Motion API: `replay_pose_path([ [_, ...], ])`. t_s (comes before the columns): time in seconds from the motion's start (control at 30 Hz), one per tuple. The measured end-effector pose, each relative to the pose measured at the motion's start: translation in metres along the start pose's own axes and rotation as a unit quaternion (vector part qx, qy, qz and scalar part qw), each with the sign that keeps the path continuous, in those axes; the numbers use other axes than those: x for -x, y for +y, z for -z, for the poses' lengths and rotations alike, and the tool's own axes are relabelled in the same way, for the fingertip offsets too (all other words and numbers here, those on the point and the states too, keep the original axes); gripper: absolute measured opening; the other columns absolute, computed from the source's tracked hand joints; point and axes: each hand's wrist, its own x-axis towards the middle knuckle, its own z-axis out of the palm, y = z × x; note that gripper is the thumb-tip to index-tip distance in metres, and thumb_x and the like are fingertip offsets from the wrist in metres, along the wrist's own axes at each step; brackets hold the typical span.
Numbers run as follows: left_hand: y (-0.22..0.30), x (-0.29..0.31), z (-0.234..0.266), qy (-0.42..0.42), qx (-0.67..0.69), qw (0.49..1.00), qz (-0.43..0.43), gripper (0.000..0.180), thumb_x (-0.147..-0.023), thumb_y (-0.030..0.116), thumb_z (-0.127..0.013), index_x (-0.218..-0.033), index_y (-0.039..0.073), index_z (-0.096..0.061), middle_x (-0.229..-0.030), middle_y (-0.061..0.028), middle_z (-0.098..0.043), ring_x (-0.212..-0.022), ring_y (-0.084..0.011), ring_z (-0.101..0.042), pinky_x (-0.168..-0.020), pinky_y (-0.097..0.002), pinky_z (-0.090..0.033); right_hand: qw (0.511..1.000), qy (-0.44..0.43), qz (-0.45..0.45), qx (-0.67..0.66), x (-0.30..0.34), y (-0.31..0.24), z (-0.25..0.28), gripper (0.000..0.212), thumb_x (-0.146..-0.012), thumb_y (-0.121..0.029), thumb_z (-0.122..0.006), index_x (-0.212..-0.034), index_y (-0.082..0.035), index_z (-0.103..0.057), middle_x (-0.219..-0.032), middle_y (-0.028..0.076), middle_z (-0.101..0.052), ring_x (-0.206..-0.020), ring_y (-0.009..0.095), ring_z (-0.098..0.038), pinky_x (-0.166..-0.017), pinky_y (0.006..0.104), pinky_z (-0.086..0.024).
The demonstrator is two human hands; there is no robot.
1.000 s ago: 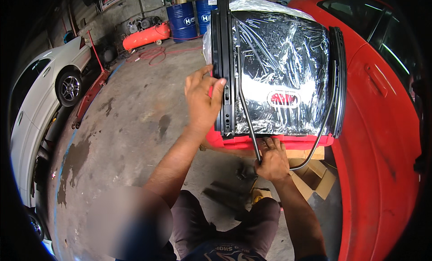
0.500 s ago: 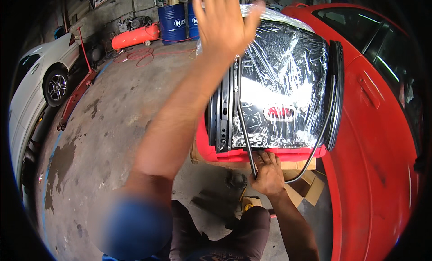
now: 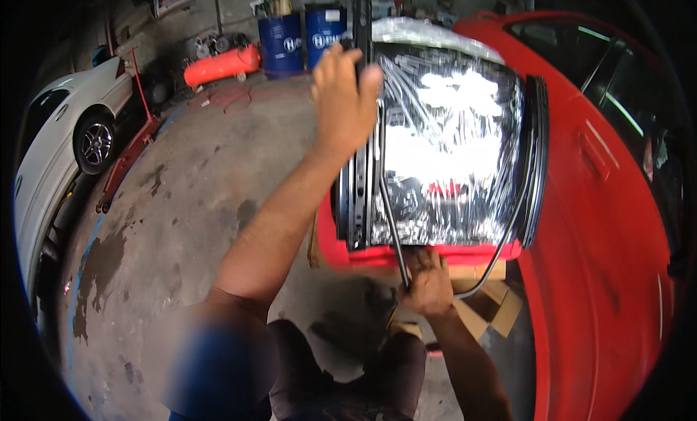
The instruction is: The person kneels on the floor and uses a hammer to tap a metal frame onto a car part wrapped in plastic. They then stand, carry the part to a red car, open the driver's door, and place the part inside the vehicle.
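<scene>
A dark panel (image 3: pixel 465 210) wrapped in shiny clear film, perhaps a car sunroof assembly, lies before me. Long black rails run along both sides. Over the left rail (image 3: pixel 359 18) is my left hand (image 3: pixel 340 105), its fingers bent and apart, thumb on the other side; whether it touches is unclear. My right hand (image 3: pixel 430 287) is closed at the near edge, fingertips against the red padding (image 3: pixel 341 254). A thin dark tube (image 3: pixel 392 225) loops down from both sides and passes under that hand, which seems to grip it.
A red car (image 3: pixel 588 254) stands close on the right. Open cardboard (image 3: pixel 494 308) lies below the panel. On the left are a white car (image 3: pixel 58 145) and a red floor jack (image 3: pixel 120 174). Blue drums (image 3: pixel 279 47) and a red compressor tank (image 3: pixel 221 65) stand at the back.
My left hand has come down from above the panel's far left corner to the left rail, its fingers bending. The rail's far end now shows. My right hand stays about where it was.
</scene>
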Motion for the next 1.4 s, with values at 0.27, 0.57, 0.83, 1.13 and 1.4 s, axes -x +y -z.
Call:
replay_pose_path([
  [0.27,-0.071,0.225,0.088,0.180,0.174,0.941,0.227,0.033,-0.111,0.027,-0.046,-0.104,0.001,-0.065,-0.101,-0.0054,-0.066,-0.095,-0.0155,-0.060,-0.081,-0.0331,-0.046,0.997,0.065,0.027,-0.027,0.004,0.004,-0.012,0.060,-0.069,-0.018,-0.072,-0.125,0.003,-0.065,-0.129,0.024,-0.062,-0.120,0.044,-0.054,-0.103,0.0543,-0.043],
  [0.57,-0.035,0.618,0.080,-0.541,-0.086,0.661,0.513,0.034,-0.095,0.021,-0.060,-0.126,0.011,-0.067,-0.124,-0.0203,-0.068,-0.120,-0.0430,-0.062,-0.098,-0.0510,-0.051,0.999,0.023,0.002,-0.022,-0.004,-0.002,-0.007,0.064,-0.070,-0.006,-0.067,-0.134,-0.007,-0.063,-0.135,0.017,-0.059,-0.125,0.041,-0.052,-0.108,0.0515,-0.042],
  [0.83,0.002,0.715,0.088,-0.765,-0.117,0.590,0.231,0.046,-0.096,0.024,-0.061,-0.141,0.016,-0.062,-0.155,-0.0161,-0.048,-0.147,-0.0396,-0.039,-0.115,-0.0620,-0.033,1.000,0.000,-0.008,-0.017,-0.005,-0.001,-0.007,0.066,-0.069,-0.013,-0.071,-0.134,-0.005,-0.063,-0.135,0.019,-0.060,-0.124,0.040,-0.054,-0.108,0.0508,-0.042],
  [1.13,-0.011,0.691,0.073,-0.847,-0.086,0.457,0.258,0.035,-0.095,0.026,-0.061,-0.124,0.009,-0.072,-0.146,-0.0147,-0.057,-0.140,-0.0340,-0.050,-0.110,-0.0565,-0.043,0.998,-0.001,-0.016,-0.055,-0.003,0.001,-0.007,0.065,-0.070,-0.015,-0.076,-0.133,-0.005,-0.064,-0.136,0.019,-0.061,-0.123,0.041,-0.055,-0.106,0.0518,-0.042],
  [1.4,-0.072,0.693,0.038,-0.677,-0.198,0.670,0.231,0.049,-0.097,0.022,-0.062,-0.144,0.009,-0.055,-0.156,-0.0170,-0.047,-0.149,-0.0376,-0.038,-0.115,-0.0591,-0.037,0.999,-0.015,-0.016,-0.035,-0.004,0.001,-0.008,0.066,-0.069,-0.017,-0.075,-0.134,-0.007,-0.064,-0.137,0.019,-0.059,-0.125,0.039,-0.053,-0.107,0.0514,-0.040],
])
